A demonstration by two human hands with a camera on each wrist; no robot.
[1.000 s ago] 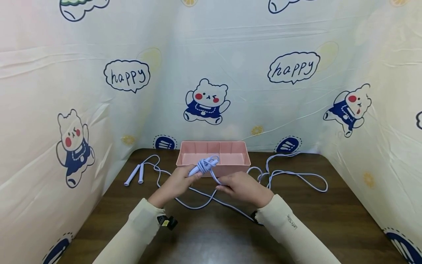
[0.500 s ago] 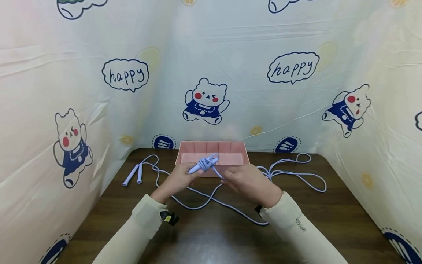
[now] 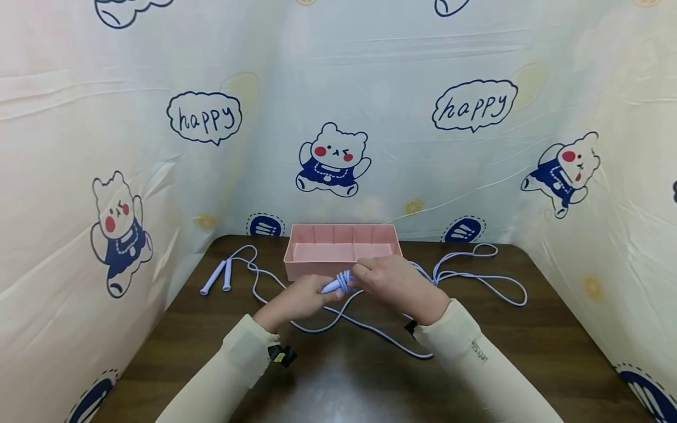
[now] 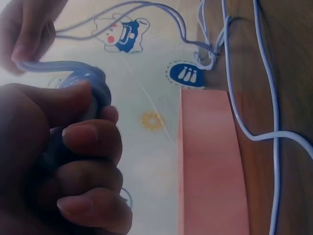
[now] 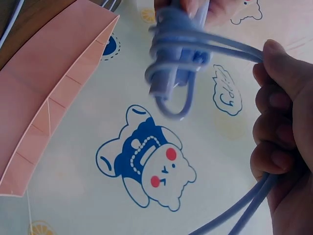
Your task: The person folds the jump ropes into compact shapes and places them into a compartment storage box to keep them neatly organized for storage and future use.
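In front of the pink divided box (image 3: 317,270), the left hand (image 3: 300,298) grips the lilac jump-rope handles (image 3: 331,286) and the right hand (image 3: 399,285) holds the doubled cord (image 5: 225,40) taut from their coil (image 3: 344,281), where steady tension and side-by-side turns would likely keep it neat.

- Soft light blue is being shown by the wound rope (image 3: 345,281) and its handle (image 3: 330,286).
- The loose rope (image 3: 435,277) and two thin handles (image 3: 213,278) are being seen in light blue too.
- The box (image 3: 312,271) is being seen in plain pink.
- Dark brown with wood streaks is being shown by the table (image 3: 338,390).
- The pale cloth (image 3: 396,135) is being covered with pictures: white bears (image 3: 326,172) with red cheeks and blue clothes, "happy" bubbles (image 3: 204,117) with dark blue edges, yellow-orange fruit slices (image 3: 414,206), and dark blue ovals (image 3: 266,225) with dashed rings.
- Cream sleeves (image 3: 227,370) are being worn, the right one being marked with dark letters.
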